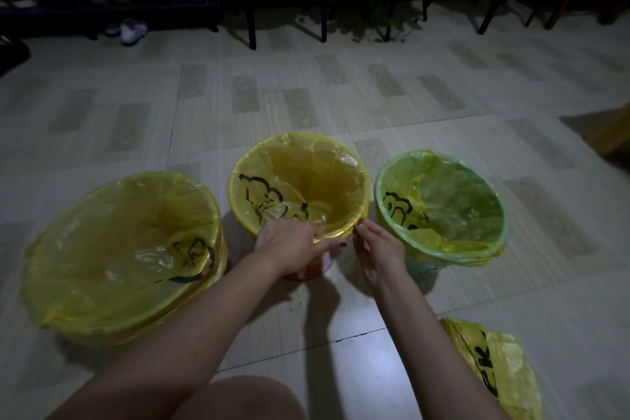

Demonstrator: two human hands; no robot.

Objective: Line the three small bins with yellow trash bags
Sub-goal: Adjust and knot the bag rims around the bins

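- Three round bins sit in a row on the tile floor, each lined with a thin, crinkly yellow bag with black print too folded to read.
- The left hand [286, 242] and right hand [373, 249] pinch the middle bin's bag [327, 177] at its near rim.
- A spare bag [494, 361] lies flat nearby.

Three small round plastic bins stand in a row on the pale tiled floor [341, 78], each lined with a thin yellow printed trash bag. At the middle yellow bin [351, 160], the left hand [289, 242] grips the bag's folded edge [335, 232] at the near rim, and the right hand [375, 249] pinches it just beside. A loose yellow bag [494, 368] lies on the floor near the right forearm.
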